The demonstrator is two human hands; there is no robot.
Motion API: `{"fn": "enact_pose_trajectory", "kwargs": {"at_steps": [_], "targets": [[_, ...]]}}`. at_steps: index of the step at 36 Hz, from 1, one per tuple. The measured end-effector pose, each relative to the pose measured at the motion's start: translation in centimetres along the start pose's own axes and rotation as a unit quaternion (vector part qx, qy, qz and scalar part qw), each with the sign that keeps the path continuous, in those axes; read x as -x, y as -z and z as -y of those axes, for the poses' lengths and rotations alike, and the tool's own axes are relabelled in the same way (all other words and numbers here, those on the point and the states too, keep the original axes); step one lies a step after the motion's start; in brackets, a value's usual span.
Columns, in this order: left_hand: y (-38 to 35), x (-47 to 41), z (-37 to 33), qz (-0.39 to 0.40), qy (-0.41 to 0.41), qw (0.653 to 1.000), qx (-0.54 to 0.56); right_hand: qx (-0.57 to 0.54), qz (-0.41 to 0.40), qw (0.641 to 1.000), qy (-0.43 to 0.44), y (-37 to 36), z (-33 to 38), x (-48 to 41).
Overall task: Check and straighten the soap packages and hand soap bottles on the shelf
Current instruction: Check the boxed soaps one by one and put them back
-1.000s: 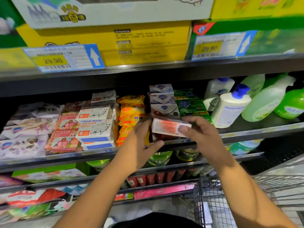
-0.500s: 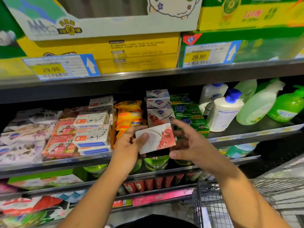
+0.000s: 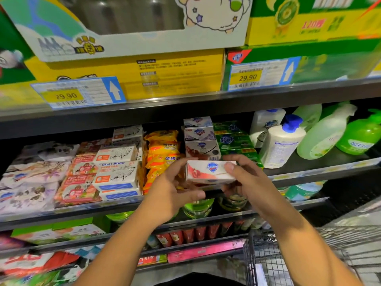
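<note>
A white and red soap box [image 3: 208, 172] with a blue shield logo is held level in front of the middle shelf [image 3: 309, 172]. My left hand [image 3: 175, 190] grips its left end and my right hand [image 3: 245, 178] grips its right end, thumb on the front face. Right behind it stands a stack of matching soap boxes [image 3: 199, 139], with green soap packs [image 3: 233, 139] to the right of that stack. Hand soap bottles sit further right: a white one with a blue cap [image 3: 282, 145] and leaning green ones [image 3: 323, 133].
Goat soap boxes [image 3: 117, 172], orange soap bags [image 3: 161, 153] and floral packs [image 3: 28, 182] fill the shelf's left half. Yellow and green cartons [image 3: 175, 73] with price tags sit on the shelf above. A wire cart [image 3: 288, 254] stands at the lower right.
The soap box has been turned from a tilted, face-on pose to lying level with its logo side toward me. My right hand has closed on its right end.
</note>
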State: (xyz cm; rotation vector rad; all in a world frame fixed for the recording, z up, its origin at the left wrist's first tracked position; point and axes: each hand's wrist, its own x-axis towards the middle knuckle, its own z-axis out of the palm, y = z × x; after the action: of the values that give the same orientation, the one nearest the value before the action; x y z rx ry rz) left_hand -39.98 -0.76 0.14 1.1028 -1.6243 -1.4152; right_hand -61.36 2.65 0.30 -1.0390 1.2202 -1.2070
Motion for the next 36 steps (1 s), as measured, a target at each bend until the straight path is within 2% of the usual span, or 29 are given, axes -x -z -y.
{"fn": "enact_pose_trajectory", "kwargs": {"at_steps": [2,4,6,8,12,15,18,23,28,33,36], "targets": [[0.2,-0.3,-0.2,-0.053,-0.040,0.990,-0.122,0.027,-0.017,0.999,-0.026,-0.2,0.2,-0.1],[0.3,-0.4,-0.3,-0.070,-0.051,0.985,-0.152,0.063,0.002,0.997,-0.037,-0.1,0.2,-0.1],[0.1,-0.5,-0.4,-0.063,-0.005,0.998,-0.025,0.095,0.028,0.994,-0.040,0.0,0.4,0.1],[-0.1,-0.5,-0.2,-0.065,0.020,0.995,0.077,0.091,0.059,0.994,-0.022,-0.1,0.9,0.2],[-0.3,-0.6,-0.3,-0.070,0.018,0.992,0.102,0.060,0.063,0.996,0.020,0.1,0.2,-0.4],[-0.5,-0.6,-1.0,-0.064,0.003,0.990,0.123,0.143,0.058,0.988,0.024,0.4,-0.4,-1.1],[-0.8,-0.6,-1.6,-0.067,-0.031,0.994,0.076,0.229,0.078,0.970,0.008,-0.4,-1.0,-1.3],[-1.7,-0.4,-2.5,-0.036,-0.087,0.995,-0.027,0.214,0.102,0.971,0.037,-2.0,-2.3,-0.4],[-1.0,-0.4,-2.2,-0.059,-0.112,0.990,-0.061,0.208,0.058,0.976,0.017,-0.3,-1.4,-0.3],[0.1,-0.6,-0.4,-0.057,-0.086,0.990,-0.097,0.155,-0.006,0.985,0.077,2.2,1.3,0.5],[-0.5,-0.7,0.4,-0.052,-0.068,0.990,-0.115,0.144,-0.004,0.982,0.125,1.9,2.0,0.8]]}}
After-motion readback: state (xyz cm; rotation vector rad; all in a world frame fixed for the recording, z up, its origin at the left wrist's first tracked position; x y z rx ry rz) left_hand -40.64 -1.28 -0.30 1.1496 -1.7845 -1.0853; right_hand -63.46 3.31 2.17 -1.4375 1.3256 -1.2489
